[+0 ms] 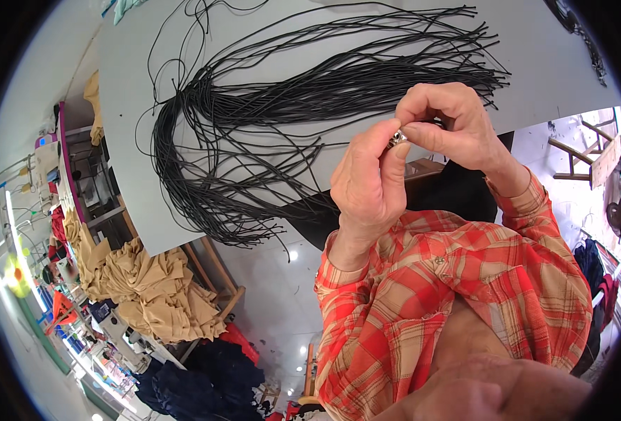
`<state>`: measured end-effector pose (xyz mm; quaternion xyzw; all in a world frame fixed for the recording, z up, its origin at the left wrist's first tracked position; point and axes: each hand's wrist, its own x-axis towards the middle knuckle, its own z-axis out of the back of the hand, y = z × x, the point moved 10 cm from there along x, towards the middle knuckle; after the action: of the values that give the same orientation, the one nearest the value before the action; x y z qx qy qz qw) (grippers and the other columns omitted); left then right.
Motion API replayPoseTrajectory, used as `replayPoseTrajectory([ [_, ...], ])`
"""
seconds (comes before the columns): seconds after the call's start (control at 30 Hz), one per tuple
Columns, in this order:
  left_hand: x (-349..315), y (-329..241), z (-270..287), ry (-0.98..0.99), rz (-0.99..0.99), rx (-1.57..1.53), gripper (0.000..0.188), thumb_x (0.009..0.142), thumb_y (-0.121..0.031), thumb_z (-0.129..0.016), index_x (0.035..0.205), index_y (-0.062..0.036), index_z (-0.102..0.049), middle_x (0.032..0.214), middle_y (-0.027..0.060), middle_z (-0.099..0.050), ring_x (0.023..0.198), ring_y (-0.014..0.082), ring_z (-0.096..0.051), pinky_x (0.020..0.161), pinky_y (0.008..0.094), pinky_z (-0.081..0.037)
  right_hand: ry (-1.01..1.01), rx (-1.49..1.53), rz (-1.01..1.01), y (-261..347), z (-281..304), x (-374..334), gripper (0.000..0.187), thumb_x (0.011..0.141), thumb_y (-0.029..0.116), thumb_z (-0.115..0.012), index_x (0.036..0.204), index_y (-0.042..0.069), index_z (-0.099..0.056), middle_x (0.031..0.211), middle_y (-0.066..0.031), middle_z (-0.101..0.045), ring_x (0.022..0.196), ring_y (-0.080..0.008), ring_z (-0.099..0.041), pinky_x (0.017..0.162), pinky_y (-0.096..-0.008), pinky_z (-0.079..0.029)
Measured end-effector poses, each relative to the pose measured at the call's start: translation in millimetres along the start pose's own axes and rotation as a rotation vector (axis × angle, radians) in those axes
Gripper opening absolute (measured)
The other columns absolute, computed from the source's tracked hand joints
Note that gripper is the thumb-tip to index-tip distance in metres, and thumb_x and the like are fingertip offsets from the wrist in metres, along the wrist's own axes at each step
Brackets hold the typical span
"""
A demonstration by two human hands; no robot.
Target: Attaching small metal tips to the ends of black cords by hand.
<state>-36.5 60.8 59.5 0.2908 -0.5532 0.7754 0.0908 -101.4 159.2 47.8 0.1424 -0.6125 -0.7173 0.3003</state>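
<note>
Metal piece, small and silvery with dark gaps in it, sits between the fingertips of both hands, held up in front of the checked shirt, near the edge of the grey table. The thumb and forefinger of the left hand are clamped on it from below; those of the right hand come together at its upper side and seem to pinch it too, though the fingertips hide part of the contact. It looks light, hard and stiff, probably slick, and unlikely to break but easy to drop. A fingertip pinch on its outer sides should suit it best, leaving the gaps uncovered. Black cords, thin and apparently bendy, lie bunched on the table beyond the hands.
</note>
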Motion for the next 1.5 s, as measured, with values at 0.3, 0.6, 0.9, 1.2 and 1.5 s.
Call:
replayPoseTrajectory([
  [0.3, -3.0, -3.1, 5.4, -0.007, -0.032, 0.067, 0.022, 0.081, -0.001, -0.060, 0.102, 0.0033, -0.055, 0.078, 0.0103, -0.060, 0.063, 0.0187, -0.057, 0.056, 0.0253, -0.046, 0.127, 0.096, -0.093, -5.2, -11.1, 0.5, 0.010, 0.080, 0.010, -0.061, 0.082, 0.001, -0.057, 0.073, 0.0021, -0.052, 0.064, -0.0039, -0.045, 0.054, -0.0181, -0.036],
  [0.6, -23.1, 37.9, 0.1, -0.073, 0.374, -0.503, 0.022, 0.091, -0.011, -0.049, 0.107, 0.0032, -0.047, 0.086, 0.0080, -0.057, 0.075, 0.0116, -0.054, 0.068, 0.0242, -0.047, 0.022, 0.279, -0.207, -18.0, -6.4, 2.2, 0.014, 0.087, 0.016, -0.057, 0.086, 0.002, -0.055, 0.066, 0.0022, -0.050, 0.052, -0.0008, -0.039, 0.045, -0.0155, -0.030],
  [0.9, -23.4, 61.9, -67.8, -0.065, 0.652, -1.170, 0.025, 0.094, -0.023, -0.041, 0.107, -0.0008, -0.045, 0.086, 0.0061, -0.053, 0.075, 0.0176, -0.057, 0.047, 0.0261, -0.047, -0.083, 0.465, -0.129, 19.8, -25.4, 69.3, 0.018, 0.090, 0.018, -0.045, 0.079, 0.003, -0.048, 0.056, 0.0021, -0.043, 0.042, -0.0024, -0.031, 0.039, -0.0173, -0.026],
  [1.2, -41.8, 71.6, -23.4, -0.146, 0.803, -1.515, 0.020, 0.093, -0.024, -0.045, 0.103, -0.0060, -0.045, 0.071, 0.0003, -0.039, 0.057, 0.0109, -0.035, 0.037, 0.0174, -0.030, -0.360, 0.468, -0.055, -2.7, 58.4, 101.5, 0.018, 0.088, 0.019, -0.054, 0.079, 0.003, -0.053, 0.058, 0.0003, -0.048, 0.051, -0.0069, -0.041, 0.044, -0.0232, -0.032],
  [1.5, -58.4, 71.0, 193.0, -0.397, 0.522, -1.249, 0.018, 0.094, -0.015, -0.041, 0.101, 0.0018, -0.041, 0.074, 0.0042, -0.039, 0.065, 0.0146, -0.034, 0.042, 0.0203, -0.033, -0.315, 1.312, 0.071, 39.3, -272.7, 56.6, 0.019, 0.092, 0.018, -0.040, 0.103, 0.004, -0.045, 0.074, 0.0019, -0.031, 0.066, -0.0095, -0.029, 0.051, -0.0211, -0.023],
])
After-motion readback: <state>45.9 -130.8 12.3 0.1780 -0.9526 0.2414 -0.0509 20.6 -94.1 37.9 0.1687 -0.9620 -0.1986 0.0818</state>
